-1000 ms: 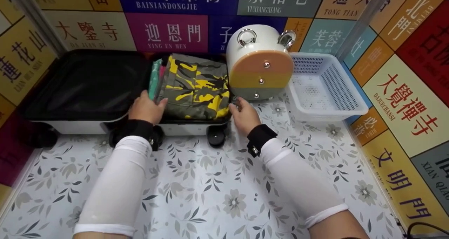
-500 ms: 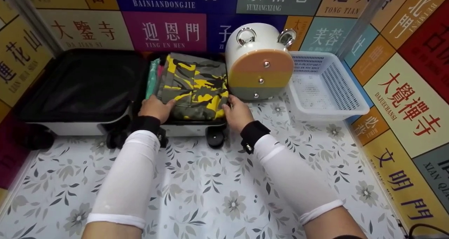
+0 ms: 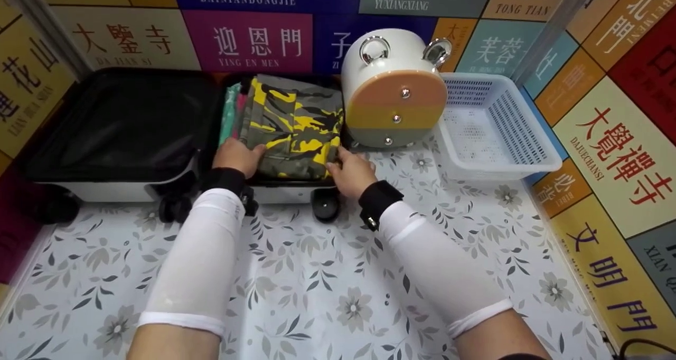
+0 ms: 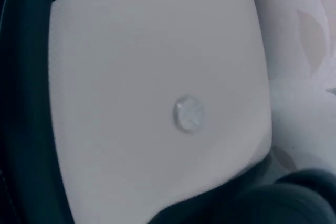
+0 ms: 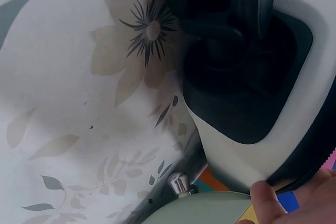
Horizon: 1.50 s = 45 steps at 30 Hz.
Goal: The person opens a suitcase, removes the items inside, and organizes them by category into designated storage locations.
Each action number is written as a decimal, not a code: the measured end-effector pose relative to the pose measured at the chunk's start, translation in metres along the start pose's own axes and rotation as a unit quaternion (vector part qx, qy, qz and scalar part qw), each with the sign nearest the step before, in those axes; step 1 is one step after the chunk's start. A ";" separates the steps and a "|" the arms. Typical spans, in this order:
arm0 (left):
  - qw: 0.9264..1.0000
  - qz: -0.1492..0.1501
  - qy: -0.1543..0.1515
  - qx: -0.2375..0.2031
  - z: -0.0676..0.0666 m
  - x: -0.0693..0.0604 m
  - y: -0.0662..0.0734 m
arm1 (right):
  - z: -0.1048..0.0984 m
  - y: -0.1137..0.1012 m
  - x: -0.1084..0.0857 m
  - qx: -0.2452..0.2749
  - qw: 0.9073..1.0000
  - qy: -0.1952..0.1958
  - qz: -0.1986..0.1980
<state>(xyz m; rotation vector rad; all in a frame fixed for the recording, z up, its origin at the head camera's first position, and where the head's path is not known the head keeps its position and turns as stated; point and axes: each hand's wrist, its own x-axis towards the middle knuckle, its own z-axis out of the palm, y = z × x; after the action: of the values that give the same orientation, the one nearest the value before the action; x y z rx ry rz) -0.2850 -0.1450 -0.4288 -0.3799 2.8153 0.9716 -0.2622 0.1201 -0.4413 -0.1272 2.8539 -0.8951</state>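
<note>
A folded grey, black and yellow camouflage garment (image 3: 296, 122) lies in the right half of the open suitcase (image 3: 285, 192). My left hand (image 3: 236, 157) grips its near left corner, thumb on top, the other fingertips hidden. At the near right corner my right hand (image 3: 353, 174) pinches the garment's edge between thumb and fingers. In the right wrist view, fingers (image 5: 265, 199) show beside the suitcase's rounded corner. Green cloth (image 3: 230, 112) and a strip of pink cloth stand at the garment's left side. The left wrist view has only the suitcase's white shell (image 4: 131, 77), no hand.
The suitcase's left half, with a black cover (image 3: 132, 122), lies at the left. A white round cabinet (image 3: 396, 106) with a striped front and silver ears stands against its right side. Farther right is a white plastic basket (image 3: 501, 167). Black wheels (image 3: 325, 204) jut toward the front.
Both hands have moved inward onto the garment's near corners, the left one to the right and the right one to the left. The garment has stayed in the suitcase.
</note>
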 end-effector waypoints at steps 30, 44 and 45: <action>0.988 -0.006 0.086 -0.129 -0.015 -0.015 0.006 | 0.003 0.003 0.000 -0.005 1.000 0.022 -0.012; 0.980 -0.040 0.036 -0.193 -0.027 -0.013 -0.021 | -0.004 -0.029 0.014 0.285 0.956 -0.024 0.065; 0.979 -0.041 0.037 -0.197 -0.026 -0.013 -0.021 | -0.005 -0.031 0.018 0.305 0.948 -0.036 0.087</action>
<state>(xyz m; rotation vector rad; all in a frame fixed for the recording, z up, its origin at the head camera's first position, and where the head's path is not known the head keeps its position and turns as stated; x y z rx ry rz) -0.2680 -0.1751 -0.4178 -0.5822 2.6312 1.5264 -0.2798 0.0958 -0.4215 0.1573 2.3390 -1.6295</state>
